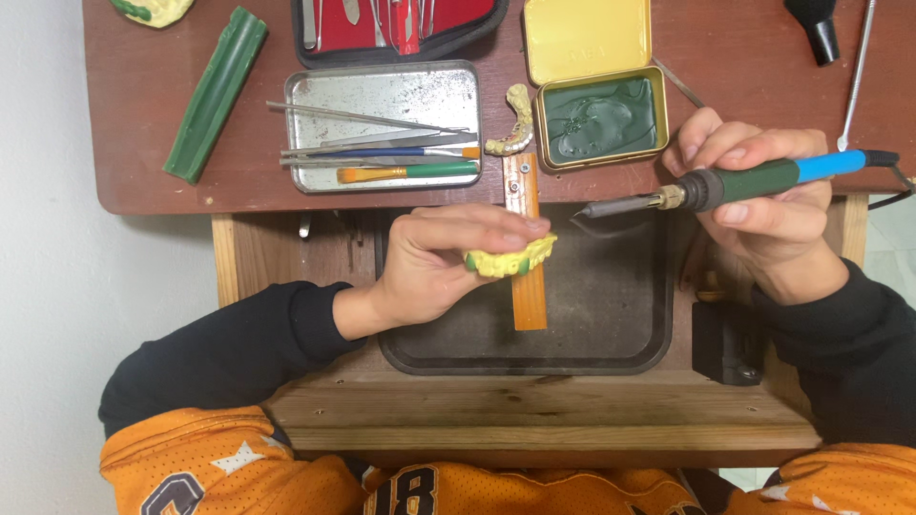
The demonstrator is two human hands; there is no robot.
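Fingers of my left hand [434, 267] are curled closed around a yellow dental cast [512, 258] with green wax at its edge, thumb under and fingertips over its top. The cast lies with its long axis across me, its free end pointing right, above the wooden bench peg [528, 286] and the dark tray [611, 315]. My right hand [763, 205] is wrapped tight on the green-and-blue handle of a soldering-iron-style heated tool [725, 183]. Its long axis runs left to right, slightly tilted, metal tip pointing left toward the cast, just apart from it. Beyond sit an open tin of green wax [599, 119], a second small cast [515, 124], a metal tray of brushes and instruments [382, 91], and a green wax stick [216, 92].
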